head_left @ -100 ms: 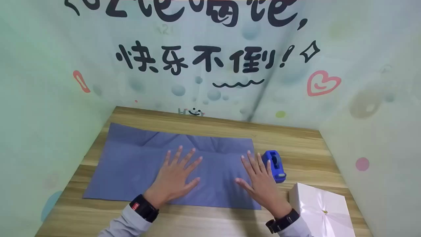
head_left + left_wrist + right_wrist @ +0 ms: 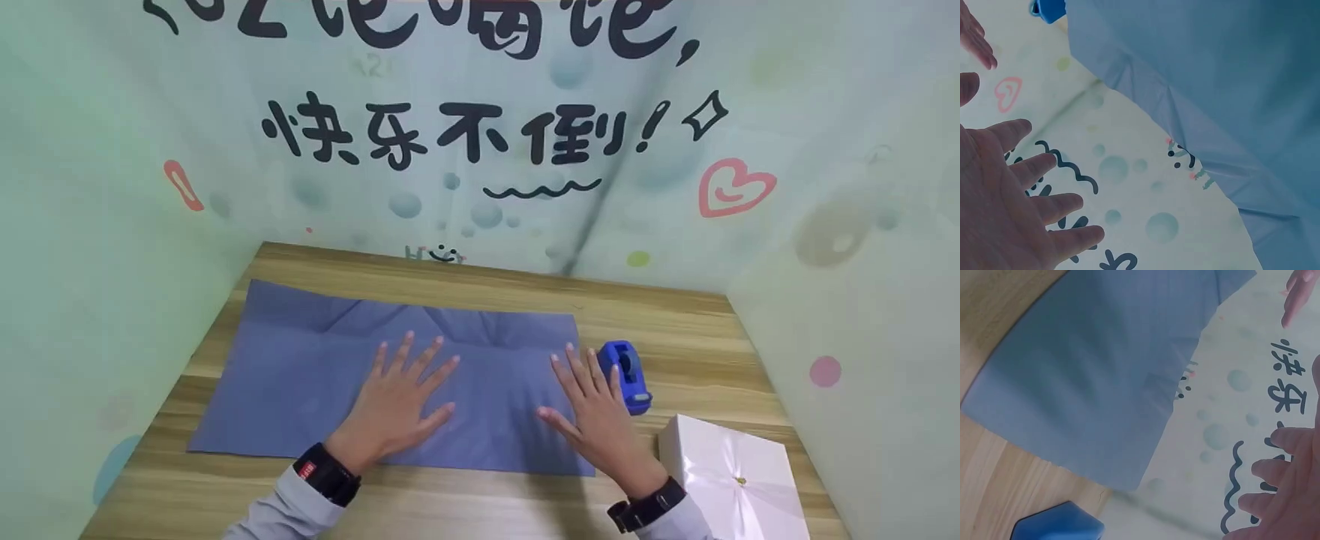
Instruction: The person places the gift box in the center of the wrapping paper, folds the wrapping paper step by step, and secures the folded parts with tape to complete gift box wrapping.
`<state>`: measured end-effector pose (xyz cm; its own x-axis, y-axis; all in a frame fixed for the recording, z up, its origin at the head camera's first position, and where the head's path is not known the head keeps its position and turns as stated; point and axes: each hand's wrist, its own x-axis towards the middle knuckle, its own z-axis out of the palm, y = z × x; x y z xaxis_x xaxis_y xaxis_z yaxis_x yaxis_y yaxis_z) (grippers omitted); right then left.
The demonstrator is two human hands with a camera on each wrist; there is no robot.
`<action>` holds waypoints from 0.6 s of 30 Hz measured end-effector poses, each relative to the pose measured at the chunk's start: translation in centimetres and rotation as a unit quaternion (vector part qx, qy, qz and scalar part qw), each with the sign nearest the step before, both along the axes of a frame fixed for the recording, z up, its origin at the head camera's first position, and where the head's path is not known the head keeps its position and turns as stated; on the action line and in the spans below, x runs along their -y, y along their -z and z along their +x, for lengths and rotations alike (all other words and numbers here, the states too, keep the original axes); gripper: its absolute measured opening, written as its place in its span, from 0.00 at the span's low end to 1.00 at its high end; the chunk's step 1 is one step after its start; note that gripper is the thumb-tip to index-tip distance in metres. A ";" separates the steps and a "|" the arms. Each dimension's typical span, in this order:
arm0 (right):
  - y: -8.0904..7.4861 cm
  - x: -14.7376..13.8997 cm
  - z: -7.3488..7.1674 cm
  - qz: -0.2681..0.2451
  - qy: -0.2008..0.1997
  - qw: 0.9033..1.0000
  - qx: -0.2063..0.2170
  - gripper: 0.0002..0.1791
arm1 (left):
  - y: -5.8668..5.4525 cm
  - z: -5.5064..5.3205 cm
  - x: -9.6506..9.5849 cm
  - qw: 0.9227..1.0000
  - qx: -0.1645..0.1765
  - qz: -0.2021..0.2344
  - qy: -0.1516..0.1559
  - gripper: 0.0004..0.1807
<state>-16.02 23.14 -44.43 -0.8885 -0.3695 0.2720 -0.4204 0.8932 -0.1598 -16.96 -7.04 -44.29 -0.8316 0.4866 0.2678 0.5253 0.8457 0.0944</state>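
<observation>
A blue sheet (image 2: 300, 375) with creases along its far edge lies spread across the wooden table. My left hand (image 2: 397, 409) is held over the middle of the sheet, fingers straight and spread, holding nothing. Over the sheet's right end my right hand (image 2: 600, 420) is spread the same way, palm down and empty. Both wrist views show a gap between palm and sheet (image 2: 1089, 382). Just beyond the right fingertips sits a blue tape dispenser (image 2: 628, 382), partly covered by that hand in the head view.
A white box (image 2: 739, 480) with a ribbon crossed over its lid stands at the table's right front, beside the right wrist. Printed cloth walls (image 2: 480, 217) close in the back and both sides of the wooden table (image 2: 667, 315).
</observation>
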 end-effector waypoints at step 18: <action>1.2 -7.7 4.2 -0.086 0.116 0.990 -0.004 0.39 | 0.1 1.1 1.1 0.999 0.010 0.030 -0.006 0.31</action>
<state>-11.84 30.87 -45.58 -0.9415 -0.1037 0.3208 -0.2092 0.9258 -0.3147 -15.90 -8.13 -44.35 -0.8429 0.4595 0.2798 0.5121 0.8447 0.1557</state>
